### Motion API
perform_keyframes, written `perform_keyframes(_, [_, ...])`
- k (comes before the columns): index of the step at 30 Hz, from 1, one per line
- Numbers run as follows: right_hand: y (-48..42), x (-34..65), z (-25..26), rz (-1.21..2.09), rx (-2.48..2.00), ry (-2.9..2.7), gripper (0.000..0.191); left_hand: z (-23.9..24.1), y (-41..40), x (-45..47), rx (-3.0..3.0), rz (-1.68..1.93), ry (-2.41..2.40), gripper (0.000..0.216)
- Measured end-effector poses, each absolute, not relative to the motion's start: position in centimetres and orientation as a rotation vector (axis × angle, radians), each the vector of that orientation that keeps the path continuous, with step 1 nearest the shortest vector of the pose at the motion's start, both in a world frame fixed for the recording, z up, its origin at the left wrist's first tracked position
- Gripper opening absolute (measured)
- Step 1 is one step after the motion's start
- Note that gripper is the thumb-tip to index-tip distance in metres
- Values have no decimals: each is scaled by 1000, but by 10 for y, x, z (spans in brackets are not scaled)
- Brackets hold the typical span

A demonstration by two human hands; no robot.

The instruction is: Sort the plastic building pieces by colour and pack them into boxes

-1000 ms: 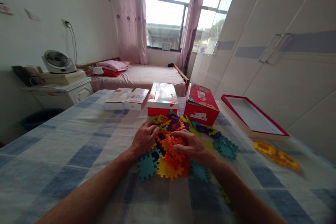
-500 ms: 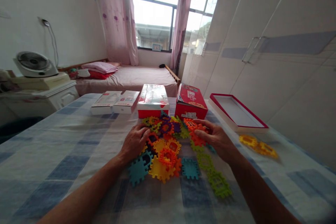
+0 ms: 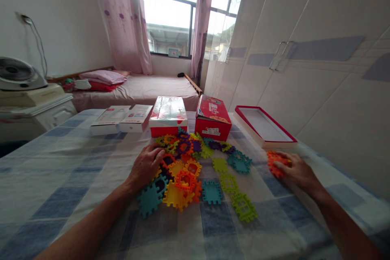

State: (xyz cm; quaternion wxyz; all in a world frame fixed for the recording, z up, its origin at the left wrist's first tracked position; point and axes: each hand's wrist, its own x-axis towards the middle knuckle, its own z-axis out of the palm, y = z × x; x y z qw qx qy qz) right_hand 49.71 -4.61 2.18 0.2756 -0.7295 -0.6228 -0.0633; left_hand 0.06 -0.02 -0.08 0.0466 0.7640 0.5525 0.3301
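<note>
At the right of the table, my right hand point(image 3: 300, 172) is closed on orange interlocking tiles point(image 3: 275, 166) with notched edges, held low over the cloth. A bit of yellow shows behind its fingers. My left hand point(image 3: 147, 162) lies with loosely spread fingers against the left side of a mixed pile of notched tiles, its fingertips at the purple and orange ones. In front of the pile are teal tiles point(image 3: 149, 200), a yellow tile point(image 3: 173, 196) and a single teal tile point(image 3: 211, 192). Green tiles point(image 3: 243, 207) run in a line to the right, near a teal group point(image 3: 239, 162).
Behind the pile stand a white-and-red box point(image 3: 168, 111) and a red box point(image 3: 213, 118). Two flat white boxes point(image 3: 137, 118) lie at the left, and a shallow red-rimmed tray point(image 3: 265, 144) at the right. A checked cloth point(image 3: 100, 187) covers the table.
My right hand has moved right, from the pile to the table's right side, carrying the orange tiles. The teal group it covered now shows. My left hand stays by the pile; the view has turned right.
</note>
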Motion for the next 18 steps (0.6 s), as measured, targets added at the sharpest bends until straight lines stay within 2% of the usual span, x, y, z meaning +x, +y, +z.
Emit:
perform_keyframes(4, [-53, 482, 29, -564, -2119, -1722, 48, 0, -1, 1, 2341, 1026, 1681, 43])
perform_keyframes(6, [-59, 458, 38, -547, -2062, -1774, 43, 0, -1, 1, 2346, 1012, 1684, 44])
perform_keyframes(12, [-78, 353, 63, 454, -1661, -2095, 32, 2, -3, 2, 2335, 1005, 1708, 44])
perform_keyframes(15, [-84, 303, 67, 619, -1413, -2244, 28, 4, -5, 4, 2325, 1013, 1715, 42])
perform_keyframes(18, [-83, 260, 65, 551, -1198, -2395, 40, 5, -5, 4, 2327, 1021, 1721, 41])
